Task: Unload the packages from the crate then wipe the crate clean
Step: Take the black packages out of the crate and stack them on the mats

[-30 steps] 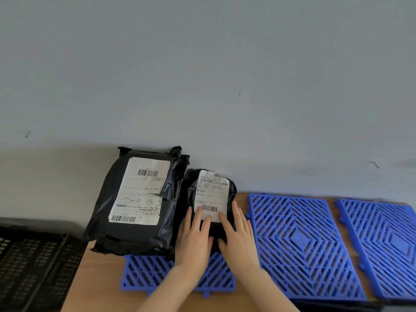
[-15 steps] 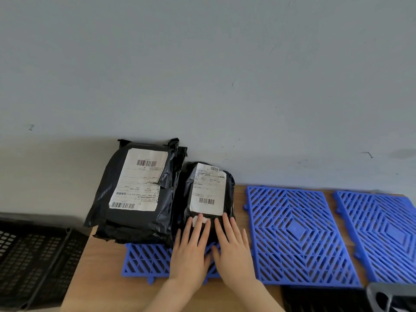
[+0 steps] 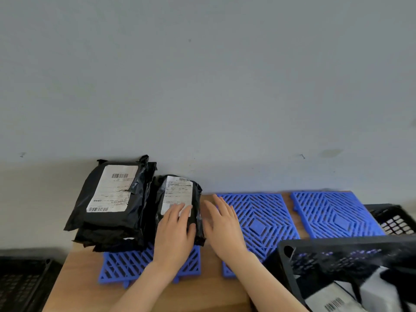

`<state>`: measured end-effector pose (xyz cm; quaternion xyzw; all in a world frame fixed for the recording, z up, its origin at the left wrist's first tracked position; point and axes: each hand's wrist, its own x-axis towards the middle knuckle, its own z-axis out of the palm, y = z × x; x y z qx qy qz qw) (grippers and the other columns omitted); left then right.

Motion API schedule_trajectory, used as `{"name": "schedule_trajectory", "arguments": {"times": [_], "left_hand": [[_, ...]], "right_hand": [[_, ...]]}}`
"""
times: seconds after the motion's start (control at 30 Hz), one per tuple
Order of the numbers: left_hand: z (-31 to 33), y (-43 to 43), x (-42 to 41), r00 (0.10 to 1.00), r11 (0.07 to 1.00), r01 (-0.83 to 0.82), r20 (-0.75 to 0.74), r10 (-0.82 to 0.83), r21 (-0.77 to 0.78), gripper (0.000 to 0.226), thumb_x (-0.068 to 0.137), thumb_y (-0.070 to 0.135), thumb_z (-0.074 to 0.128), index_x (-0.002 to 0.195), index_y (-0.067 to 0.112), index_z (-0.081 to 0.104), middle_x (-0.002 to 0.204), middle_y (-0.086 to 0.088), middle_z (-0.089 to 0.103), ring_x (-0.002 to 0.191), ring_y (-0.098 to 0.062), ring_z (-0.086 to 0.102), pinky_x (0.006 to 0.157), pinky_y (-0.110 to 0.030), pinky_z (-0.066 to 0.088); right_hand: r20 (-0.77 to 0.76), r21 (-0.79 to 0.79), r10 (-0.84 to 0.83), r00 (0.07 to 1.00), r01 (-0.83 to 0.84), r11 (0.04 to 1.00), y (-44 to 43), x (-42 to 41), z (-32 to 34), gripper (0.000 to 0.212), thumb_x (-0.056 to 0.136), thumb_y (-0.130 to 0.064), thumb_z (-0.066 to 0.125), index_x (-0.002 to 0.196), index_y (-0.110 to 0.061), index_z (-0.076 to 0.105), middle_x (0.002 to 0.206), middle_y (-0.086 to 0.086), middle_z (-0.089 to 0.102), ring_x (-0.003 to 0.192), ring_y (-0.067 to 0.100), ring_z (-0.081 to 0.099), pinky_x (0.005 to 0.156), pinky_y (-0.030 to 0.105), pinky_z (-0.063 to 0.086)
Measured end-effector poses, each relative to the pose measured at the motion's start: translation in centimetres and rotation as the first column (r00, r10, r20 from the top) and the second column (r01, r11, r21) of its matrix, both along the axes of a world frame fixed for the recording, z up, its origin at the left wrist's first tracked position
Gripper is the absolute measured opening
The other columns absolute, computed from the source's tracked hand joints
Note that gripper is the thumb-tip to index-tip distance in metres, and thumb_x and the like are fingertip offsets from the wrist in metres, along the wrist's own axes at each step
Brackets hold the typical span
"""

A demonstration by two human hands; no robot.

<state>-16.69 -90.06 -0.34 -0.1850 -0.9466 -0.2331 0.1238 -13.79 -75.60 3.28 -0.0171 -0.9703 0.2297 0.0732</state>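
The left hand [image 3: 174,230] lies flat, fingers spread, on the lower part of a small black package [image 3: 180,206], pressing on it rather than gripping. The right hand [image 3: 221,222] is open and holds nothing, hovering just beside the package's right edge, over the gap between two blue grid mats.

The small package leans against a taller stack of black packages [image 3: 112,199] on its left; both rest on a blue mat [image 3: 126,264] on the wooden counter [image 3: 74,280], close to the grey wall. Two more blue mats [image 3: 258,217] lie to the right, bare.

At lower right, the black crate [image 3: 337,257] sits close to the viewer. At least one labelled package [image 3: 333,300] is visible inside, so unloading looks unfinished and wiping not yet begun.

Possible trouble: the small package seems propped at a tilt, and once the left hand lifts it may slide forward off the mat or tip right. The tall stack overhangs its mat at the counter's left edge; a nudge could send it toward the floor. The crate also appears partly past the counter's front edge, so it may shift when reached into.
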Motion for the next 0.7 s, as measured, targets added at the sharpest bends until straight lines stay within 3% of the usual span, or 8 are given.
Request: {"name": "schedule_trajectory", "arguments": {"times": [0.27, 0.43, 0.57, 0.7], "left_hand": [[8.9, 9.2, 7.6, 0.989, 0.983, 0.094, -0.132, -0.073, 0.156, 0.043, 0.092, 0.022, 0.063, 0.133, 0.013, 0.055, 0.136, -0.005, 0.050, 0.128, -0.024, 0.045, 0.101, -0.042, 0.046], [11.1, 16.4, 14.1, 0.971, 0.971, 0.178, -0.185, -0.148, 0.157, 0.043, 0.088, 0.019, 0.068, 0.129, 0.012, 0.057, 0.132, -0.006, 0.053, 0.124, -0.025, 0.049, 0.095, -0.043, 0.050], [10.9, 22.5, 19.1, 0.949, 0.945, 0.288, -0.176, -0.260, 0.157, 0.045, 0.087, 0.018, 0.069, 0.130, 0.012, 0.057, 0.130, -0.004, 0.054, 0.122, -0.023, 0.050, 0.099, -0.041, 0.048], [10.1, 28.2, 23.0, 0.911, 0.900, 0.408, -0.135, -0.390, 0.153, 0.047, 0.089, 0.022, 0.067, 0.134, 0.017, 0.054, 0.132, 0.003, 0.053, 0.124, -0.015, 0.048, 0.099, -0.030, 0.047]], "right_hand": [[-0.185, -0.016, -0.050, 0.981, 0.048, 0.999, 9.4, 9.4, 7.8, 0.046, 0.100, -0.026, 0.045, 0.145, -0.022, 0.036, 0.158, -0.001, 0.018, 0.146, 0.018, 0.015, 0.119, 0.037, 0.017], [-0.243, -0.023, -0.123, 0.962, 0.121, 0.992, 16.8, 17.3, 9.5, 0.043, 0.098, -0.023, 0.047, 0.141, -0.019, 0.043, 0.155, 0.003, 0.027, 0.144, 0.021, 0.023, 0.117, 0.035, 0.015], [-0.235, -0.030, -0.234, 0.943, 0.234, 0.972, 22.5, 23.3, 9.0, 0.044, 0.097, -0.025, 0.049, 0.140, -0.020, 0.045, 0.152, 0.000, 0.032, 0.140, 0.020, 0.030, 0.115, 0.038, 0.025], [-0.122, 0.002, -0.357, 0.926, 0.360, 0.933, 28.1, 28.2, 8.0, 0.047, 0.099, -0.032, 0.043, 0.145, -0.026, 0.036, 0.156, -0.003, 0.023, 0.143, 0.018, 0.022, 0.116, 0.033, 0.019]]}}
